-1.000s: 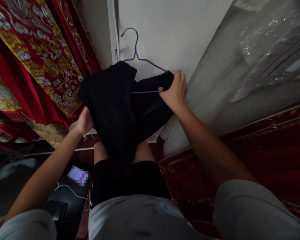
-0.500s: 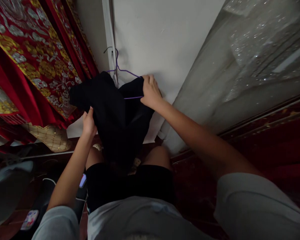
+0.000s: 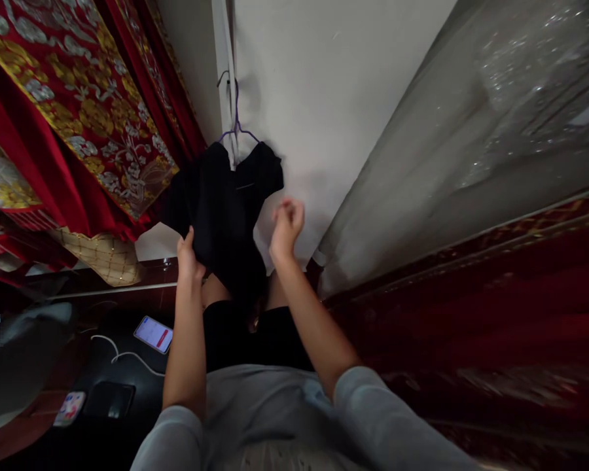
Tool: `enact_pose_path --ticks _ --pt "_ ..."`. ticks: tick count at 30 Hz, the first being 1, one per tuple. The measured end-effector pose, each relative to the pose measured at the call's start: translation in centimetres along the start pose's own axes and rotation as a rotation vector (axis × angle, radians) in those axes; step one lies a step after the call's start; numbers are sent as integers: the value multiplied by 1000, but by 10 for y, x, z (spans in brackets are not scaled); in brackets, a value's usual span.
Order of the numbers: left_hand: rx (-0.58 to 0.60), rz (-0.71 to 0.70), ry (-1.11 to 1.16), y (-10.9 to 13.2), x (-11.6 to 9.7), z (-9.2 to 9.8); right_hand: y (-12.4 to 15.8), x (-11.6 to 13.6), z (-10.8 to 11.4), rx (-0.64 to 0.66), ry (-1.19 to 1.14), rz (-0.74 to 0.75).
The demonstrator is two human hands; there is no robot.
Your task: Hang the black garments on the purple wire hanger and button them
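A black garment [image 3: 223, 209] hangs on a purple wire hanger [image 3: 237, 124], whose hook is at a narrow white strip on the wall. Both shoulders of the garment lie over the hanger. My left hand [image 3: 189, 258] grips the garment's left side edge, thumb on top and the other fingers partly hidden. Just right of the garment, my right hand [image 3: 288, 226] is off the cloth, its fingers curled and slightly blurred; whether it holds anything cannot be made out.
Red embroidered cloth [image 3: 112, 118] hangs at the left. A lit phone [image 3: 154, 334] and a white cable [image 3: 118, 353] lie on a black seat [image 3: 147, 399] at lower left. Plastic-wrapped panel [image 3: 422, 150] leans at right. Part of another person's arm [image 3: 10, 445] shows at bottom left.
My right hand has let go of the garment's right shoulder and moved down beside it. The garment now hangs narrower, with less of the hanger showing. My left hand still grips its side.
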State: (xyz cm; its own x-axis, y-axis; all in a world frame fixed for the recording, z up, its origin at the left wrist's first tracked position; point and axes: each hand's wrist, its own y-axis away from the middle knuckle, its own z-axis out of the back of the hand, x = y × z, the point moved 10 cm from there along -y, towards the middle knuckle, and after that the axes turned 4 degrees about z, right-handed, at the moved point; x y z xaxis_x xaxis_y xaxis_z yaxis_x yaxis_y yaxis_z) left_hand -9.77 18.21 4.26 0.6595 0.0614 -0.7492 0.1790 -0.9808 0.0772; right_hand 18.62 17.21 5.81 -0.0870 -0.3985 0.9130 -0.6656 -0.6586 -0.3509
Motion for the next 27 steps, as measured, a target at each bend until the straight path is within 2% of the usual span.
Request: enact_pose_path --ticks 1,3,5,6,8,10,12,15,20,27 --pt "15 -4 0 3 -2 -2 22 -34 4 9 -20 -188" --pt "51 -9 -12 9 -5 -10 71 -87 -6 186 -26 -482" --pt "34 0 -25 17 -6 -12 108 -111 -19 320 -90 -607" --pt "4 8 -28 20 -6 -10 118 -115 -27 383 -123 -618" --pt "-39 15 -35 27 -7 -6 122 -110 -43 507 -176 -556" --pt "-38 -5 -40 31 -10 -5 115 -98 -54 593 -200 -443" --pt "-14 -26 -40 35 -13 -5 107 -92 -51 574 -195 -387" --pt "-40 -16 -39 43 -12 -3 106 -95 -39 474 -179 -418" --pt "-131 -27 -61 61 -13 -1 124 -97 -46 511 -179 -460" --pt "-118 -94 -96 77 -19 -10 121 -82 -46 483 -133 -441"
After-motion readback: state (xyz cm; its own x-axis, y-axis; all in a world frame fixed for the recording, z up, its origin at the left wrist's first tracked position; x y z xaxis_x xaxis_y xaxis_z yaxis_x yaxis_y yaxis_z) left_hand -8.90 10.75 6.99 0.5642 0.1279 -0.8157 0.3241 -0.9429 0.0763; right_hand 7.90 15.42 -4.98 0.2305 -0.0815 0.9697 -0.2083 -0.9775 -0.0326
